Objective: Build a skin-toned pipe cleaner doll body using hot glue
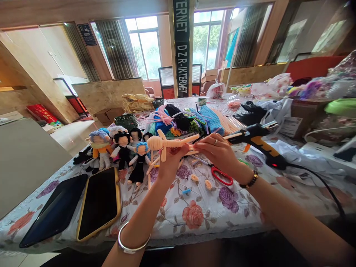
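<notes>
Gripped in both hands, the peach pipe-cleaner doll (169, 142) was held above the floral tablecloth (194, 211): left hand (171, 159) clasped its torso, right hand (218, 150) pinched its leg end. Red scissors (221, 176) lay beneath; a glue gun (258, 142) rested just right.

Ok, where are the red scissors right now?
The red scissors lie on the floral tablecloth just below the right hand, right of centre, left of the glue gun.

Phones: two phones (83, 204), side by side at the bench's (200, 217) near left corner.
Finished dolls (119, 150): clustered beyond the phones.
Red scissors (221, 175): mid-bench.
Glue gun (257, 142): right.
</notes>
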Available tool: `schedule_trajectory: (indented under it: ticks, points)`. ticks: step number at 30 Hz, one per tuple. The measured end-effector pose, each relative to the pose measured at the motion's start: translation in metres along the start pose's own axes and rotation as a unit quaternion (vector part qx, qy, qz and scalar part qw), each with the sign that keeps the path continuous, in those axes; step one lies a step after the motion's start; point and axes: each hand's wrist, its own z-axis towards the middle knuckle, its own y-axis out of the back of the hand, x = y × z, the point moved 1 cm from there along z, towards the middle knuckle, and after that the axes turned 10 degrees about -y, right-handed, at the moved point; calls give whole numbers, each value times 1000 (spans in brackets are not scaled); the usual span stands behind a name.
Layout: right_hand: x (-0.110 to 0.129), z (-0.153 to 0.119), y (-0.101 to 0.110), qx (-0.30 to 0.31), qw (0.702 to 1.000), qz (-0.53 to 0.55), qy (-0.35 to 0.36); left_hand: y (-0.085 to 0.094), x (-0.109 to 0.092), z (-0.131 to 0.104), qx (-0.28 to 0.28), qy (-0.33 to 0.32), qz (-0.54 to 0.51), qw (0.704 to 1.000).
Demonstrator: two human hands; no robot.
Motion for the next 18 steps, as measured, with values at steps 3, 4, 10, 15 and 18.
schedule_trajectory:
  ticks: [3, 4, 10, 15, 18]
  points:
    - [2, 0, 1, 4, 1000, -18, 7, 2, -1, -1, -21, -8, 0, 1000]
    - [2, 0, 1, 2, 1000, -17, 4, 2, -1, -1, -27, -10, 1, 1000]
    - [6, 1, 0, -27, 999, 19, -33, 0, -5, -3, -23, 8, -20, 1000]
    - [8, 0, -5, -43, 994, 61, -82, -2, -7, -3, -16, 16, -24, 999]
    - [9, 0, -7, -30, 988, 95, -120, -3, -8, -4, -11, 17, -27, 999]
